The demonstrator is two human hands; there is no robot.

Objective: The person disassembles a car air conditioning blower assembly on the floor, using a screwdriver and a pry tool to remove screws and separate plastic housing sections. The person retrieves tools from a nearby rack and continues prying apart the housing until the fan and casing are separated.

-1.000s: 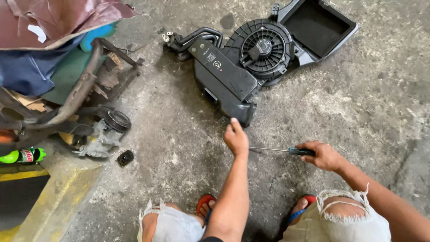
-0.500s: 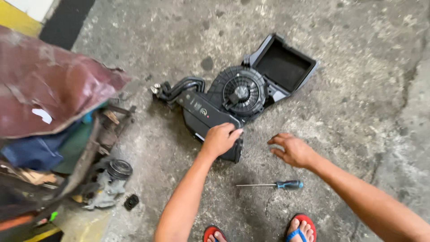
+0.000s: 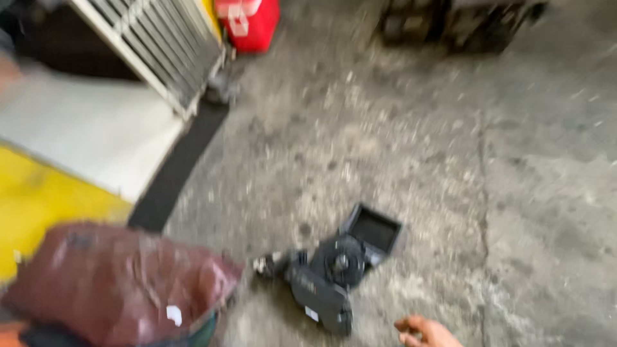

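Blower housing (image 3: pixel 334 276), black plastic, is lying untouched on the concrete floor (image 3: pixel 514 193), just left of the right hand (image 3: pixel 427 333), which has let go and is hovering loosely curled. Left hand is now leaving view; the screwdriver too.

A small white label (image 3: pixel 312 314) sits on the black blower housing (image 3: pixel 328 283), left of the right hand (image 3: pixel 427 333). Farther left, a white tag (image 3: pixel 173 315) marks the maroon bag (image 3: pixel 116 283).
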